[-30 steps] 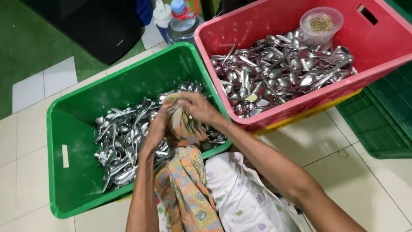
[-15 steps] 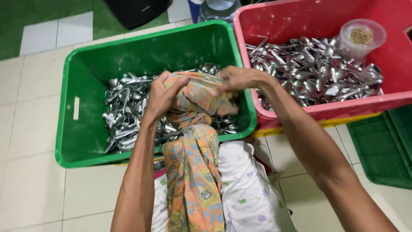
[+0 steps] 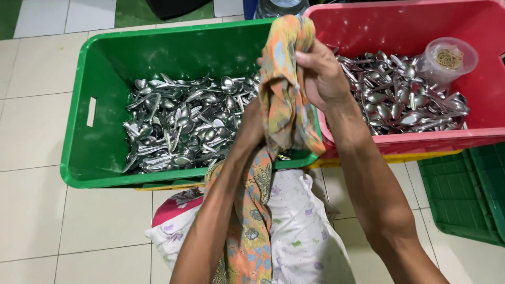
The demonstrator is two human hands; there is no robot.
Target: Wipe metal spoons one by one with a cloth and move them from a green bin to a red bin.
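The right hand [image 3: 321,73] is raised above the near rims of the crates, fingers curled tight around the bunched orange patterned cloth [image 3: 286,100], which hangs down over the lap. The left hand [image 3: 251,126] is mostly hidden behind the cloth; its grip cannot be told. Behind lie the green plastic crate [image 3: 100,163] and red plastic crate [image 3: 421,142], both holding metal spoons [image 3: 179,126].

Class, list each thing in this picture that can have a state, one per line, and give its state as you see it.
Patterned cloth: bunched, lifted, held by both hands.
Right hand: closed on the cloth.
Left hand: mostly hidden behind the cloth, grip not visible.
Green crate: open, partly filled with spoons.
Red crate: open, holding spoons.
Clear plastic cup: tilted on the spoons, lid on.
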